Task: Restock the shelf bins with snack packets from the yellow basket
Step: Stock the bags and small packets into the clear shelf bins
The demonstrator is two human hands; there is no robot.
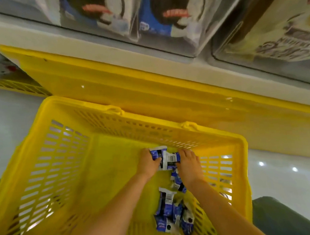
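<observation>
The yellow basket (pixel 66 149) fills the lower part of the head view. Deep inside it, near the far wall, my left hand (pixel 149 163) and my right hand (pixel 189 164) both grip a small bundle of blue-and-white snack packets (pixel 167 158), one hand at each side. Several more blue packets (pixel 172 214) lie loose on the basket floor between my forearms, toward the right. Above the basket, clear shelf bins (pixel 166 22) hold blue packets of the same kind.
A yellow shelf base (pixel 149 89) and a white shelf edge (pixel 98 48) run across behind the basket. Another clear bin (pixel 271 37) at the right holds cream-coloured packets. Glossy pale floor (pixel 281 170) shows on both sides. A second yellow basket (pixel 19 87) is at the left.
</observation>
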